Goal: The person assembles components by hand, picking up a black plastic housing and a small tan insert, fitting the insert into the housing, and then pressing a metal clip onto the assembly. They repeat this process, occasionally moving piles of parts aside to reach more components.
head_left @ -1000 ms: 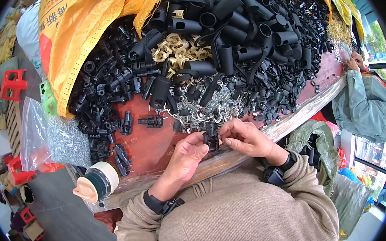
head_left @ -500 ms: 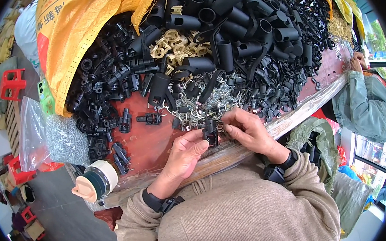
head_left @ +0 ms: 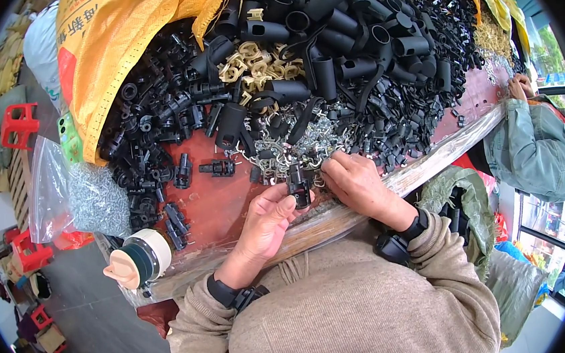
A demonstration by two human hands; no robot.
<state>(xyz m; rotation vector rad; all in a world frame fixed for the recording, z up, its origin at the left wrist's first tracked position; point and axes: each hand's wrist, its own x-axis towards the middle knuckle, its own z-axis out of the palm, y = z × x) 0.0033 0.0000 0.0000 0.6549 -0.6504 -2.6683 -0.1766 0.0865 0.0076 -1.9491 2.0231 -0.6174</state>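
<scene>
Your left hand (head_left: 270, 223) pinches black fitting (head_left: 299, 184) near-upright, apparently for steadiness. Your right hand (head_left: 360, 186), fingers bunched beside metal hooks (head_left: 323, 139); cannot tell if holding any.

The table (head_left: 231, 200) is brightly lit, the windows (head_left: 549, 224) to its right are partly washed out by daylight, and straight edges around it are bent toward a dark rim.
</scene>
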